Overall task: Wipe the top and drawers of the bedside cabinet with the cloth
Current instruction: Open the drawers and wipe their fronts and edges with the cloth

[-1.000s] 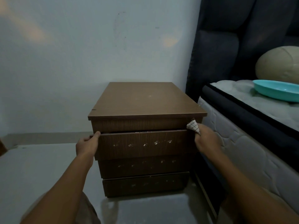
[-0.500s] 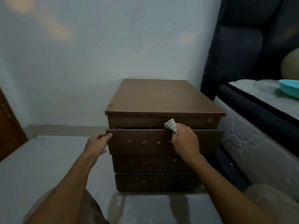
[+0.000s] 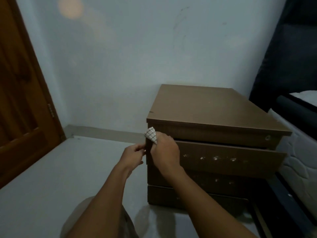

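A brown bedside cabinet [image 3: 211, 110] stands against the pale wall, with three drawers in its front. The top drawer [image 3: 228, 157] is pulled out a little, its front speckled with pale spots. My right hand [image 3: 164, 152] is shut on a white checked cloth [image 3: 151, 137] and presses it on the drawer's top left corner. My left hand [image 3: 133, 155] grips the left edge of the same drawer front, right beside the right hand. Most of the cloth is hidden inside my fist.
A wooden door [image 3: 22, 93] fills the left side. A bed with a white mattress [image 3: 301, 152] and a dark headboard [image 3: 288, 48] stands tight against the cabinet's right side. Grey floor [image 3: 60, 169] spreads to the left of the cabinet. My knee [image 3: 125, 220] shows at the bottom.
My right hand has slid the cloth along the top edge of the drawer from its right end to its left corner. My view has swung left, so the door appears.
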`<state>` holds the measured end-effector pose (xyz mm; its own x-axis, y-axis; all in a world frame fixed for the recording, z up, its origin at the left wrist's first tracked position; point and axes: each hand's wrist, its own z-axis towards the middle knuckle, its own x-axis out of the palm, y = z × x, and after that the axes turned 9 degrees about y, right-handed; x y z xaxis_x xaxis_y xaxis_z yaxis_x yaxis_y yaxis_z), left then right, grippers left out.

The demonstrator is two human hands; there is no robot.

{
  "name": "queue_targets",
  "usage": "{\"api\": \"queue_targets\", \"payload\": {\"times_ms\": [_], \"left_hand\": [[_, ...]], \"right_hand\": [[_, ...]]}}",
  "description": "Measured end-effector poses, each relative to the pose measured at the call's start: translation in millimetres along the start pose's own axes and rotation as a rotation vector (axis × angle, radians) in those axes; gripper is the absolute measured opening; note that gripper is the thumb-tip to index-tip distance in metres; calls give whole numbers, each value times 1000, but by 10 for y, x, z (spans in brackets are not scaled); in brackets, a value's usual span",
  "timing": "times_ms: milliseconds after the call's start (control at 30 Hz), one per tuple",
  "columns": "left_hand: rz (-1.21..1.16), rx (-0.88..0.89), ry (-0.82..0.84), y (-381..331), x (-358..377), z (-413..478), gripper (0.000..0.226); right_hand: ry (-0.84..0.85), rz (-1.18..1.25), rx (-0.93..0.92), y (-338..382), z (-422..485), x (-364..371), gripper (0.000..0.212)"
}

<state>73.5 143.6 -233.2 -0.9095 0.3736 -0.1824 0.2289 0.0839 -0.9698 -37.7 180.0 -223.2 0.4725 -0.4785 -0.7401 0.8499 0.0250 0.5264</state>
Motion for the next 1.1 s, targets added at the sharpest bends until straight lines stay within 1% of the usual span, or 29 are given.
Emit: {"api": "queue_targets", "payload": {"times_ms": [200, 267, 333, 400, 467, 500, 567, 633, 667, 733, 800, 933, 1000, 1033, 1100], "left_hand": [[5, -20, 60, 14, -66, -1, 38], [-5, -30, 67, 15, -82, 7, 40], [-22, -37, 70, 17, -90, 15, 42], [-38, -38, 81, 19, -97, 18, 43], [-45, -33, 89, 22, -101, 26, 44], [-45, -29, 90, 25, -99, 32, 44], [-44, -27, 86, 33, -97, 36, 45], [-46, -29, 84, 33, -97, 36, 46], [-51, -30, 85, 31, -94, 37, 46], [-54, -25, 90, 24, -90, 31, 45], [-43, -18, 99, 21, -94, 26, 42], [-34, -25, 46, 26, -89, 39, 28], [-34, -12, 19, 22, -69, 45, 26], [-26, 5, 9, 25, -55, 55, 24], [-18, 30, -28, 29, -25, 81, 19]], "right_hand": [[130, 41, -17, 145, 150, 128, 22], [219, 67, -25, 148, 208, 80, 20], [324, 216, -22, 134, 280, -9, 19], [360, 472, -8, 104, 302, -114, 21], [273, 616, -4, 29, 262, -206, 23], [205, 612, -6, -17, 230, -241, 24], [63, 493, -5, -99, 177, -260, 26], [-32, 288, -37, -140, 164, -226, 27], [-35, 185, -64, -138, 156, -186, 28], [16, 34, -114, -77, 133, -74, 28], [44, -36, -161, 2, 101, 42, 29], [137, 18, -269, 105, 77, 121, 36], [118, 101, -296, 68, 18, 74, 35], [85, 193, -274, 23, -22, 26, 34], [46, 471, -171, -96, -101, -116, 32]]}}
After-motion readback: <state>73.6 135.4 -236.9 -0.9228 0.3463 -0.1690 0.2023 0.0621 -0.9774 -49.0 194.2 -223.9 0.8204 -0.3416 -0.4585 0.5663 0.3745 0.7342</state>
